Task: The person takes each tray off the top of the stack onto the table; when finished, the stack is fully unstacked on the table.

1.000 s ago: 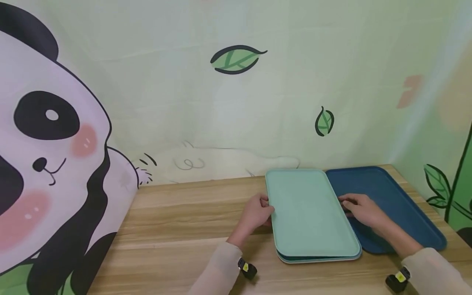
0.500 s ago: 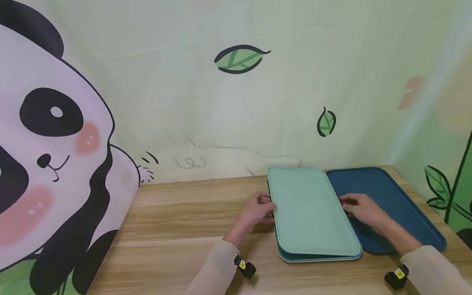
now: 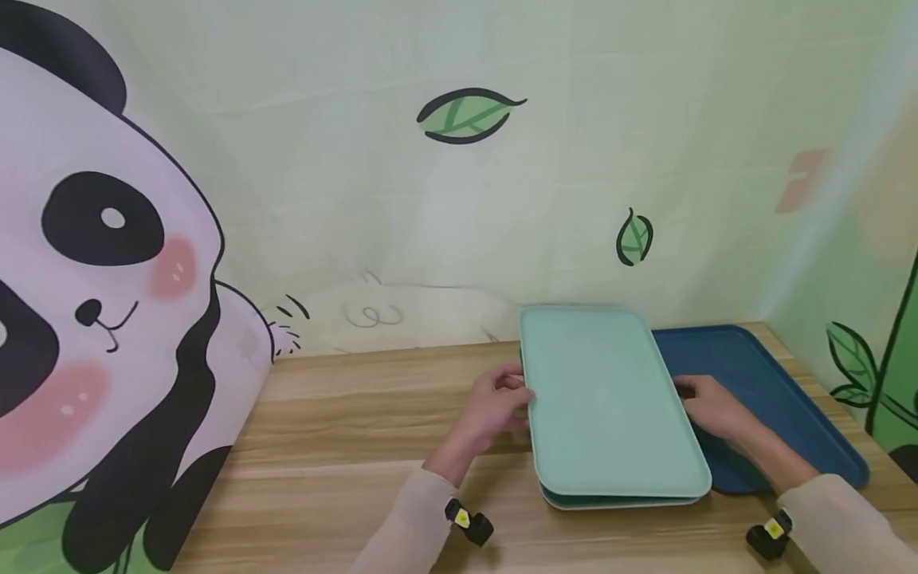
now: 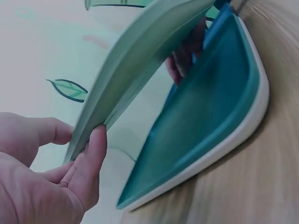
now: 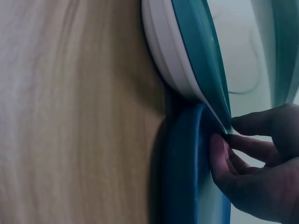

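Observation:
My left hand [image 3: 491, 410] pinches the left rim of a light green tray [image 3: 610, 399] between thumb and fingers. In the left wrist view this tray is raised and tilted, with a wide gap over a teal tray [image 4: 205, 102] that sits on a white tray [image 4: 259, 100]. In the head view the light green tray hides most of both. My right hand [image 3: 717, 410] is at the stack's right side; in the right wrist view its curled fingers [image 5: 254, 123] pinch the teal tray's rim. The light green tray stands apart from these fingers there.
A dark blue tray [image 3: 782, 414] lies at the right, partly under my right forearm and beside the stack. The wooden table [image 3: 344, 446] extends to the left. Behind it hangs a printed backdrop [image 3: 344, 175] with a panda and leaves.
The light green tray has risen off the stack and shifted slightly right, its far edge now higher in the head view. My left hand lifts with it; my right hand has barely moved.

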The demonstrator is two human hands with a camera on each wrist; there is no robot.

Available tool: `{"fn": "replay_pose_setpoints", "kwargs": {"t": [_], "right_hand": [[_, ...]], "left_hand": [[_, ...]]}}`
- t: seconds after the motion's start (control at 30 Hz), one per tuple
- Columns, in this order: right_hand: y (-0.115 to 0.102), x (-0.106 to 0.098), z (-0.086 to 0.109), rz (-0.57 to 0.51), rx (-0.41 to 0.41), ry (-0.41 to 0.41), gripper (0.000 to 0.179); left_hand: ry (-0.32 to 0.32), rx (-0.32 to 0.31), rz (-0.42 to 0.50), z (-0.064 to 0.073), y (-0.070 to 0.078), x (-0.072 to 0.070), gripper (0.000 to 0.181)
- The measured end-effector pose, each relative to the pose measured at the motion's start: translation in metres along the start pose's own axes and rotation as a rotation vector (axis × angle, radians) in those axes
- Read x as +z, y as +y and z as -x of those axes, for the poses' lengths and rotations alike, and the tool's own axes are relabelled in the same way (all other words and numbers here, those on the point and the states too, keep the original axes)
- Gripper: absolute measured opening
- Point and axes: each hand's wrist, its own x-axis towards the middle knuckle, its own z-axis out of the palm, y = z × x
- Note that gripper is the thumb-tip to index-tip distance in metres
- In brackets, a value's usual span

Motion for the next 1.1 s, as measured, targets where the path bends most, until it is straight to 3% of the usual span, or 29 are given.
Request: {"fn": "replay_pose_setpoints", "kwargs": {"t": [0.1,0.27,0.67,0.93,1.1], "right_hand": [[0.001,-0.001,0.000,-0.016,-0.006,-0.010,0.041],[-0.002,0.001,0.001,-0.057,-0.006,-0.026,0.041],[-0.001,0.001,0.000,-0.025,-0.023,-0.021,0.042],[-0.006,0.002,0.000,-0.036,-0.036,-0.033,0.043],[-0.004,-0.001,0.002,-0.038,-0.033,-0.041,0.043]], "left_hand": [[-0.015,0.025,-0.007,0.005,0.004,-0.008,0.044],[0.004,0.034,-0.039,0.017,0.004,-0.036,0.045],[0.098,-0.034,-0.110,0.042,0.000,-0.118,0.046],[0.144,-0.081,-0.156,0.066,0.000,-0.157,0.050],[0.126,-0.095,-0.188,0.072,-0.003,-0.175,0.053]]}}
